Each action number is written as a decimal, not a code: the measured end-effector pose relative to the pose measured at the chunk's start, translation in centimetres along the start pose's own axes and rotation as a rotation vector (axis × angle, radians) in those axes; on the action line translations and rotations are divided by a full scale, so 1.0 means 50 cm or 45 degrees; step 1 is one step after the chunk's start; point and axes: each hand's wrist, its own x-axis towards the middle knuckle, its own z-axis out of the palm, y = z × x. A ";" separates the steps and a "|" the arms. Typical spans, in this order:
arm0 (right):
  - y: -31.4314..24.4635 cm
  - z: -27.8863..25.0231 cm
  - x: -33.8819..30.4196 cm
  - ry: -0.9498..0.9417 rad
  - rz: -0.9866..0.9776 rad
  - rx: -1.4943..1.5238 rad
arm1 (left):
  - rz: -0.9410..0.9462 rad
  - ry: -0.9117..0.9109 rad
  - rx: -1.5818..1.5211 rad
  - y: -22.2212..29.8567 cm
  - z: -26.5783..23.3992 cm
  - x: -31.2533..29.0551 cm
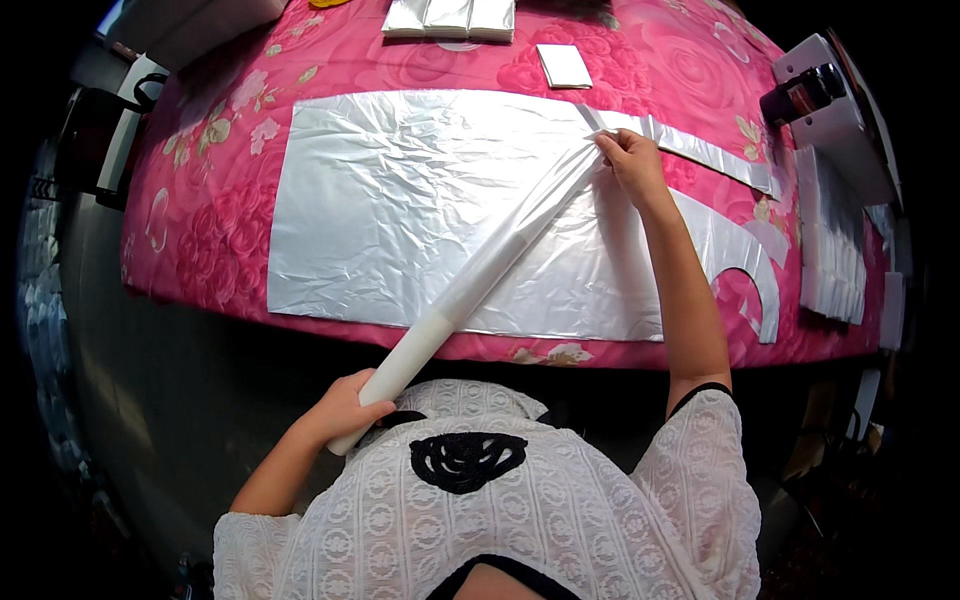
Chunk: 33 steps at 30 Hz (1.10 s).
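Observation:
A large silvery-white plastic bag lies flat and creased across the table, with two strap-like handles reaching to the right. My left hand is wrapped round the near end of a long white tube, close to my body. The tube slants up to the right over the bag, and its far part looks covered by thin film. At the upper end of the slant, my right hand pinches gathered film between thumb and fingers. Whether that film belongs to the flat bag or to another layer, I cannot tell.
A pink rose-patterned cloth covers the table. Folded silvery packs and a small white pad lie at the far side. To the right are a white bin, a dark cylindrical container and a stack of folded white bags.

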 end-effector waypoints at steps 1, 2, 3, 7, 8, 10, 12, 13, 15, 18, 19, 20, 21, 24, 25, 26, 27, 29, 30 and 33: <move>0.020 -0.035 0.021 0.122 0.009 -0.006 | -0.053 -0.064 -0.072 -0.022 -0.017 -0.015; 0.038 -0.075 0.038 0.198 0.012 -0.074 | -0.103 -0.133 -0.143 -0.040 -0.037 -0.025; 0.058 -0.110 0.051 0.270 0.019 -0.134 | -0.106 -0.190 -0.171 -0.047 -0.059 -0.036; 0.096 -0.164 0.068 0.295 -0.123 -0.076 | 0.066 -0.312 0.035 -0.033 -0.115 -0.061; 0.095 -0.152 0.068 0.263 -0.118 -0.037 | 0.148 -0.316 0.169 -0.011 -0.127 -0.060; 0.055 -0.095 0.047 0.192 -0.168 -0.006 | 0.325 -0.225 0.491 0.067 -0.118 -0.039; 0.011 -0.035 0.029 -0.043 -0.024 0.159 | 0.557 -0.043 0.786 0.136 -0.095 0.004; 0.015 -0.001 0.035 -0.033 -0.129 0.038 | 0.638 0.056 0.930 0.167 -0.084 0.027; -0.015 0.058 0.025 -0.204 -0.119 0.122 | 0.731 0.249 1.251 0.223 -0.062 0.077; -0.033 0.100 0.031 -0.247 -0.172 -0.036 | 1.212 0.489 1.439 0.264 -0.034 0.149; -0.036 0.105 0.034 -0.261 -0.161 -0.042 | 1.465 0.546 1.417 0.274 -0.017 0.163; -0.039 0.107 0.038 -0.276 -0.152 -0.049 | 1.717 0.603 1.385 0.277 -0.006 0.174; -0.042 0.107 0.041 -0.288 -0.150 -0.074 | 1.704 0.424 1.418 0.267 0.005 0.184; -0.052 0.106 0.052 -0.348 -0.120 -0.174 | 1.582 0.108 1.492 0.217 0.043 0.199; -0.054 0.102 0.060 -0.373 -0.094 -0.231 | 1.512 0.144 1.508 0.207 0.053 0.202; -0.055 0.099 0.065 -0.396 -0.067 -0.289 | 1.443 0.180 1.523 0.198 0.061 0.205; -0.055 0.100 0.064 -0.225 -0.080 -0.285 | 1.415 0.174 1.557 0.186 0.065 0.208; -0.055 0.105 0.060 0.123 -0.103 -0.276 | 1.364 0.159 1.626 0.167 0.071 0.213; -0.072 0.104 0.046 0.196 -0.143 -0.336 | 1.360 0.175 1.629 0.159 0.076 0.214; -0.133 0.123 -0.101 -0.196 -0.394 -0.410 | 1.342 0.245 1.664 0.142 0.091 0.210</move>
